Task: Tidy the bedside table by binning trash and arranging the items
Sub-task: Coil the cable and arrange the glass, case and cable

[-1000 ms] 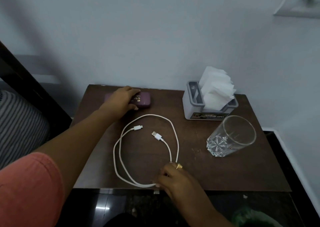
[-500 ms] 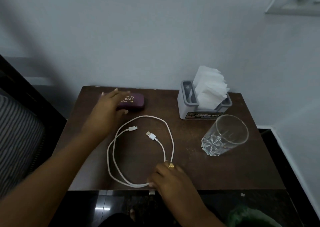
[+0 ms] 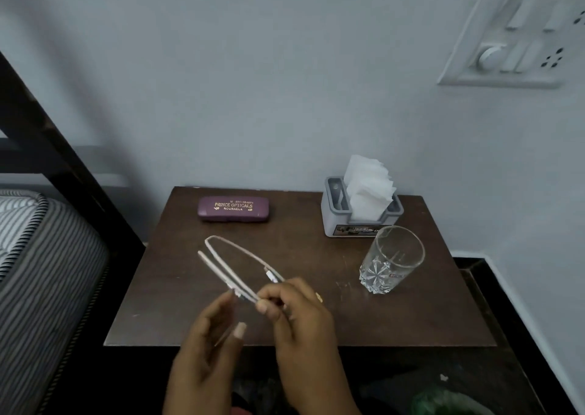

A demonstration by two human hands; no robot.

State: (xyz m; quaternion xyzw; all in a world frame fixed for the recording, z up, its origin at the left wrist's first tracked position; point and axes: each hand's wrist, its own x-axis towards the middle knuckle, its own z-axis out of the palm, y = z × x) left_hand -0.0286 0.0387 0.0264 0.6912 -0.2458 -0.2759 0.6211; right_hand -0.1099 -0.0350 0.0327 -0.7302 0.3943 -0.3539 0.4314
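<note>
My right fingers (image 3: 265, 302) pinch the folded cable (image 3: 218, 269), its long loops running away up-left, my left hand (image 3: 212, 329) relaxed just beside.

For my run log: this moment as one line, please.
cable: narrow loop | right hand: pinches cable | left hand: open | case, glass: on table

one cable (image 3: 235, 248), one glass (image 3: 391, 261), one case (image 3: 233, 209), one holder (image 3: 335, 221)

The dark brown wooden bedside table (image 3: 177, 288) carries three things. A purple oblong glasses case (image 3: 233, 209) lies flat near its back edge, on the left. A grey plastic tissue holder (image 3: 335, 221) stands at the back right, and a clear cut-glass tumbler (image 3: 391, 259) stands upright just in front of it.
</note>
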